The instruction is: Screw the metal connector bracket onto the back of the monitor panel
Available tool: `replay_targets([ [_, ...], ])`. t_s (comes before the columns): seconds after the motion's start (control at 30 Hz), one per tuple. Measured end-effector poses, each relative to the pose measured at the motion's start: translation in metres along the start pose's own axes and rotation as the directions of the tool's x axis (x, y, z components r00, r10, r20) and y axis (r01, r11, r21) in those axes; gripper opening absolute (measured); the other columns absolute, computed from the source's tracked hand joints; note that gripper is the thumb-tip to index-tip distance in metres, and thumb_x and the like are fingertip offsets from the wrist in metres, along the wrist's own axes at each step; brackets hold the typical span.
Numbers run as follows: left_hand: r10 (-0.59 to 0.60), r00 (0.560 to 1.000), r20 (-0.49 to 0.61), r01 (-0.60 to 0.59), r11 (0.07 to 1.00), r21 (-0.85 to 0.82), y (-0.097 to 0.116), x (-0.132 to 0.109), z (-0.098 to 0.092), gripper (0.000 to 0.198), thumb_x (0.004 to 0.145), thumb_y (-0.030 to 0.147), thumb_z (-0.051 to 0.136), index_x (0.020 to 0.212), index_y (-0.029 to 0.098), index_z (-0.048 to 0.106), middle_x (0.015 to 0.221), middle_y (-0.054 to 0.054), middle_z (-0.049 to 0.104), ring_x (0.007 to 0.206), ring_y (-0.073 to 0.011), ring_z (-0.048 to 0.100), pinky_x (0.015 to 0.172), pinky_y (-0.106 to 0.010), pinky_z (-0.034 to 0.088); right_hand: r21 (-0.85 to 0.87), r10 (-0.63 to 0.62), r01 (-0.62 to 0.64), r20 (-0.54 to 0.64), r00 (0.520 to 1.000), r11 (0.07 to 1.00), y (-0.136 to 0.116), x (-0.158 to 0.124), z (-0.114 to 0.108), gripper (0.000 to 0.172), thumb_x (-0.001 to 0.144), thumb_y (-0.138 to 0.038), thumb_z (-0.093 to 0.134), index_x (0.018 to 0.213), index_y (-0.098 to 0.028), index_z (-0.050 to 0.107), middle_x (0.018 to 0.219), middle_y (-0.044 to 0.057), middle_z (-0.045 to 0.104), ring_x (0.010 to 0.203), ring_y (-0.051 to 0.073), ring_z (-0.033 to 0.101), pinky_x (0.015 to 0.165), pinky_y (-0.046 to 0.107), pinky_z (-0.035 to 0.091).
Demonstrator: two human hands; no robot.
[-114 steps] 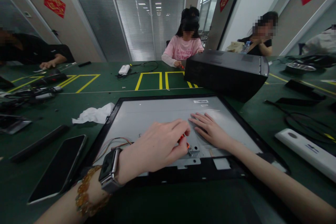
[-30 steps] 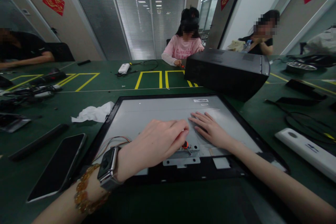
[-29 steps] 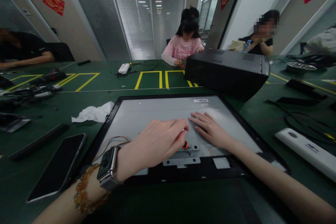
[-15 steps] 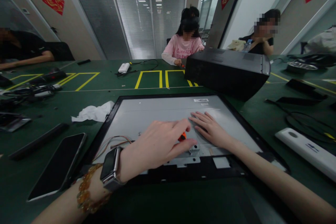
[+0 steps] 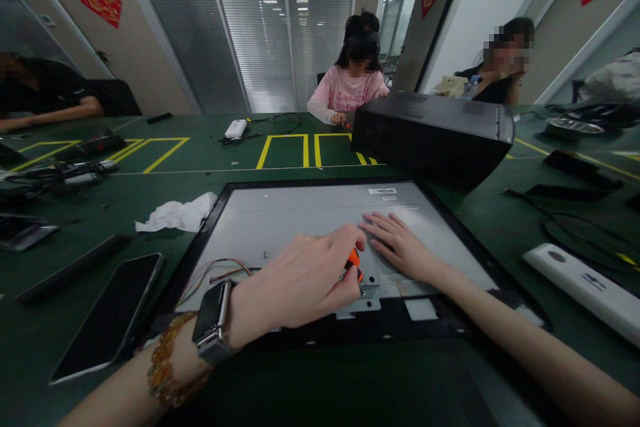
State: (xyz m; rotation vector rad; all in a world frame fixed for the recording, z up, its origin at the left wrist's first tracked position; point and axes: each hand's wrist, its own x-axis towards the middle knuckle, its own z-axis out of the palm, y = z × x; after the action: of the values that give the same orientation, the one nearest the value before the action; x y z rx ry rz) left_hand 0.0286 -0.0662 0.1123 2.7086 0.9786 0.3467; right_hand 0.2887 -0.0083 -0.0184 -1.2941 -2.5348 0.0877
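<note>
A flat grey panel (image 5: 240,220) with a black frame lies on the green table. My left hand (image 5: 305,273), with a watch (image 5: 214,320) and bead bracelet at the wrist, is closed round a small orange and black tool (image 5: 355,259) above a metal bracket (image 5: 370,300) at the panel's near edge. The tool's lower part is mostly hidden by the fingers. My right hand (image 5: 400,247) lies flat on the panel to the right, fingers spread, holding nothing. Thin wires (image 5: 220,261) run over the panel left of the bracket.
A phone (image 5: 107,313), a black bar (image 5: 73,270) and white tissue (image 5: 175,213) lie left. A large black casing (image 5: 430,137) stands behind the panel. At right are a white device (image 5: 585,287) and cables. A person in pink (image 5: 350,90) sits opposite.
My left thumb and fingers have shifted round the orange tool, and more of its orange part shows. My right hand has stayed in place.
</note>
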Motion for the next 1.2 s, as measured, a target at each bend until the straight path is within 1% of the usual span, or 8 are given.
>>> replay_targets([
  [0.13, 0.052, 0.998, -0.042, -0.052, 0.999, 0.000, -0.004, -0.001, 0.002, 0.023, 0.097, 0.035, 0.041, 0.111, 0.018, 0.047, 0.089, -0.001, 0.064, 0.071, -0.0155, 0.062, 0.061, -0.028, 0.040, -0.001, -0.004, 0.004, -0.010, 1.000, 1.000, 0.001, 0.000, 0.001, 0.043, 0.097, -0.032, 0.039, 0.139, -0.025, 0.044, 0.146, 0.008, 0.044, 0.137, 0.026, 0.036, 0.112, 0.056, 0.027],
  [0.23, 0.068, 0.994, -0.080, -0.067, 0.998, 0.008, -0.008, 0.000, 0.006, 0.029, 0.099, 0.046, 0.039, 0.103, 0.019, 0.050, 0.083, 0.000, 0.064, 0.069, -0.0145, 0.061, 0.059, -0.026, 0.039, -0.008, -0.007, 0.007, -0.008, 1.000, 1.000, 0.001, 0.000, 0.002, 0.043, 0.097, -0.031, 0.039, 0.139, -0.025, 0.045, 0.146, 0.008, 0.045, 0.137, 0.026, 0.036, 0.111, 0.056, 0.027],
  [0.33, 0.066, 0.994, -0.088, -0.064, 0.998, 0.020, -0.009, 0.001, 0.008, 0.025, 0.100, 0.040, 0.038, 0.098, 0.018, 0.051, 0.079, 0.001, 0.063, 0.063, -0.0130, 0.058, 0.057, -0.026, 0.038, 0.002, -0.010, 0.010, -0.020, 1.000, 1.000, 0.002, 0.000, 0.002, 0.042, 0.097, -0.031, 0.040, 0.139, -0.026, 0.045, 0.146, 0.007, 0.045, 0.137, 0.025, 0.037, 0.111, 0.056, 0.028],
  [0.5, 0.040, 0.997, -0.068, -0.036, 0.997, 0.066, -0.006, 0.002, 0.006, 0.017, 0.098, 0.028, 0.037, 0.103, 0.017, 0.049, 0.086, -0.001, 0.062, 0.062, -0.0138, 0.056, 0.056, -0.028, 0.037, 0.013, -0.014, 0.015, -0.033, 0.999, 1.000, 0.003, -0.002, 0.003, 0.043, 0.097, -0.031, 0.040, 0.139, -0.026, 0.044, 0.146, 0.007, 0.045, 0.137, 0.025, 0.037, 0.111, 0.056, 0.027],
  [0.63, 0.024, 0.999, -0.040, -0.022, 0.999, 0.037, -0.003, 0.000, 0.003, 0.016, 0.095, 0.023, 0.036, 0.105, 0.017, 0.047, 0.086, -0.002, 0.059, 0.065, -0.0153, 0.056, 0.057, -0.029, 0.038, 0.011, -0.010, 0.010, -0.020, 1.000, 1.000, 0.004, -0.001, 0.003, 0.043, 0.097, -0.033, 0.038, 0.139, -0.027, 0.045, 0.146, 0.007, 0.045, 0.137, 0.026, 0.037, 0.111, 0.056, 0.027],
  [0.87, 0.088, 0.996, 0.019, -0.088, 0.996, -0.019, 0.001, -0.003, -0.006, 0.023, 0.087, 0.018, 0.042, 0.110, 0.017, 0.045, 0.114, -0.008, 0.050, 0.076, -0.0162, 0.052, 0.063, -0.030, 0.042, -0.004, -0.005, 0.005, -0.003, 1.000, 1.000, 0.004, -0.001, 0.004, 0.043, 0.097, -0.034, 0.038, 0.139, -0.026, 0.044, 0.147, 0.007, 0.044, 0.137, 0.026, 0.036, 0.111, 0.056, 0.027],
  [1.03, 0.096, 0.995, -0.003, -0.095, 0.994, 0.049, -0.001, -0.003, -0.003, 0.025, 0.090, 0.017, 0.034, 0.113, 0.016, 0.044, 0.108, -0.007, 0.049, 0.068, -0.0143, 0.048, 0.059, -0.029, 0.041, -0.009, -0.011, 0.011, 0.003, 1.000, 1.000, 0.004, 0.000, 0.004, 0.043, 0.098, -0.034, 0.037, 0.140, -0.026, 0.044, 0.147, 0.008, 0.043, 0.138, 0.026, 0.035, 0.111, 0.056, 0.026],
  [1.2, 0.083, 0.993, -0.084, -0.067, 0.981, 0.182, -0.005, -0.001, 0.007, 0.020, 0.096, 0.022, 0.031, 0.107, 0.016, 0.046, 0.102, -0.007, 0.051, 0.060, -0.0132, 0.046, 0.050, -0.028, 0.031, -0.007, -0.013, 0.013, 0.010, 1.000, 1.000, 0.003, 0.000, 0.002, 0.043, 0.098, -0.034, 0.036, 0.139, -0.025, 0.044, 0.147, 0.007, 0.044, 0.138, 0.025, 0.034, 0.111, 0.056, 0.026],
])
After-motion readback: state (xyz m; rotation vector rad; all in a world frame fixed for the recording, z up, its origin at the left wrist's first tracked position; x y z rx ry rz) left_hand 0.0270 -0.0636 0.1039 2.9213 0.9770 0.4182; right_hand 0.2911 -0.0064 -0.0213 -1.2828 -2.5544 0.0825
